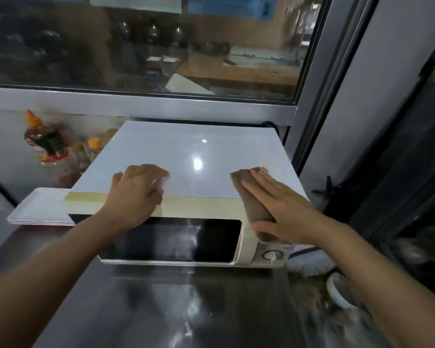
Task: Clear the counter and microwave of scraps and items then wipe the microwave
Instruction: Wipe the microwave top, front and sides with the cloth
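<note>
The fingers (259,183) of my right hand (281,209) are lying flat and straight, pressing a brown cloth (251,202) onto the microwave (186,156) at centre frame, near its right front corner; my left hand (136,189) is resting curled on the front edge, holding nothing that I can make out. I am judging that the cloth, hanging over the front, could snag the dial (270,254), or a hard push could be sliding the microwave across the worktop (161,310).

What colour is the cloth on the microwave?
Brown. The cloth shows best in the head view, under the right hand.
</note>
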Demonstrator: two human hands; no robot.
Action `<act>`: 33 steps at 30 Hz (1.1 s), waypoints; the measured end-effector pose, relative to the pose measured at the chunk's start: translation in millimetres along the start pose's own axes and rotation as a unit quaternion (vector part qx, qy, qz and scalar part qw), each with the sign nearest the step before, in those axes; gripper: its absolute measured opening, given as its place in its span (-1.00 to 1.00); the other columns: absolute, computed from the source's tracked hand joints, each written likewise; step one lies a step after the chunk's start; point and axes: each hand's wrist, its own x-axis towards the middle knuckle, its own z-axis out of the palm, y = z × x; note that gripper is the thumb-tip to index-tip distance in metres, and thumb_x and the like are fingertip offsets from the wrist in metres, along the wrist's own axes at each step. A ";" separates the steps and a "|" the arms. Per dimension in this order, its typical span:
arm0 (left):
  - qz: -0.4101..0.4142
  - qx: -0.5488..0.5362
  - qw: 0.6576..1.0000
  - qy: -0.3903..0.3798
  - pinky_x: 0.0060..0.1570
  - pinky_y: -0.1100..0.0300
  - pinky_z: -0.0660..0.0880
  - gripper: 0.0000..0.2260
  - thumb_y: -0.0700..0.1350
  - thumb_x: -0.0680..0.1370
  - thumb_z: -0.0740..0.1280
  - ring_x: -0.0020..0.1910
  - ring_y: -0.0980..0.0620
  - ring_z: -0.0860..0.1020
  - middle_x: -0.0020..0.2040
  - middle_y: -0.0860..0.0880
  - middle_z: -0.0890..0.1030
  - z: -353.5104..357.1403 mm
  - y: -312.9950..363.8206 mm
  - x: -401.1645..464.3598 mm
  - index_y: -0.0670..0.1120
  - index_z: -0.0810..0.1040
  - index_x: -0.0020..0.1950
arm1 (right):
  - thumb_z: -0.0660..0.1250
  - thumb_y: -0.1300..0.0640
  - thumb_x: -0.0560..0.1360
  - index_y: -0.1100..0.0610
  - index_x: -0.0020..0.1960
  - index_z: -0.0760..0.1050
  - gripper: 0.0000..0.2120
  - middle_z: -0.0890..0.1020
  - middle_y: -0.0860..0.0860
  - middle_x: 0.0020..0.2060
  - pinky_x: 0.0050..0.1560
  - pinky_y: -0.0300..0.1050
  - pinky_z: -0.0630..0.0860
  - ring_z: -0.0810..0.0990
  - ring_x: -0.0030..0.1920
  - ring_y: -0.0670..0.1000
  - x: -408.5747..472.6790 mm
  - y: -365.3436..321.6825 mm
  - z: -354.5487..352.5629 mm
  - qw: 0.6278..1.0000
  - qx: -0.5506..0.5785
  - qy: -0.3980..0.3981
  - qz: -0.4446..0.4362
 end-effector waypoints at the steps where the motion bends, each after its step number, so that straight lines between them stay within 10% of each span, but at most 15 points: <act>1: -0.012 0.015 1.000 0.006 0.25 -0.18 0.29 -0.73 -0.17 0.54 0.26 0.27 -0.16 0.40 0.29 -0.02 0.51 -4.6 -11.2 -2.6 -0.03 0.52 0.23 | 0.14 -0.32 0.47 -0.01 0.51 -0.30 -0.13 -0.24 0.03 0.53 0.53 0.00 -0.08 -0.28 0.52 0.00 -1.8 2.6 4.4 1.000 -0.020 0.017 0.009; 14: -0.006 -0.014 0.999 -0.042 0.29 -0.07 0.26 -0.65 -0.08 0.55 0.17 0.31 -0.13 0.36 0.35 0.02 0.46 -25.4 -62.0 -11.4 -0.02 0.46 0.32 | 0.24 -0.28 0.44 0.28 0.47 0.18 -0.17 0.24 0.30 0.44 0.46 0.19 0.16 0.22 0.45 0.29 117.9 -154.5 13.0 0.994 -0.029 0.098 -0.033; 21: -0.066 -0.018 0.998 0.012 0.17 -0.15 0.41 -0.63 -0.04 0.41 0.18 0.18 -0.21 0.46 0.17 -0.07 0.57 -38.9 -107.7 -28.4 -0.09 0.58 0.13 | 0.00 -0.51 0.29 -0.09 0.52 -0.21 -0.05 -0.15 -0.04 0.54 0.50 0.01 0.06 -0.11 0.54 0.01 58.4 -82.2 -5.1 0.999 -0.005 0.049 0.016; 28: -0.061 -0.083 0.994 0.036 0.21 0.01 0.33 -0.71 -0.19 0.53 0.30 0.21 -0.18 0.36 0.26 -0.15 0.48 -32.3 -117.1 -30.5 -0.14 0.54 0.25 | -0.19 -0.51 0.31 0.08 0.54 -0.03 -0.02 0.00 0.13 0.53 0.45 -0.06 -0.02 -0.01 0.53 0.15 95.6 -135.8 -0.9 0.997 -0.025 0.070 0.020; 33: -0.054 -0.126 0.990 0.027 0.24 0.11 0.28 -0.67 -0.23 0.52 0.31 0.27 -0.10 0.36 0.31 -0.08 0.47 -35.3 -128.2 -30.5 -0.11 0.52 0.28 | 0.14 -0.35 0.46 0.07 0.53 -0.07 -0.16 -0.04 0.11 0.54 0.48 0.02 -0.04 -0.05 0.53 0.15 147.0 -218.3 0.8 0.995 0.001 0.097 0.002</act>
